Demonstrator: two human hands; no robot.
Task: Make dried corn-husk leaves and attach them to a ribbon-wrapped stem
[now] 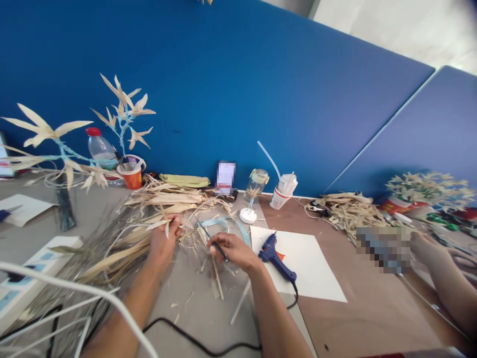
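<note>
My left hand has its fingers closed on a pale dried leaf strip, near the pile of dried husks. To its right, my right hand is closed around a thin dark pointed tool, whose tip points up and left. Between and below the hands lie small straw scraps. Beyond my right hand are a light blue ribbon and a small leaf flower on a round white base.
A blue glue gun rests on white paper. Leaf plants in red cups, a phone, a jar and a white cup stand behind. A power strip is left; another person's hand is right.
</note>
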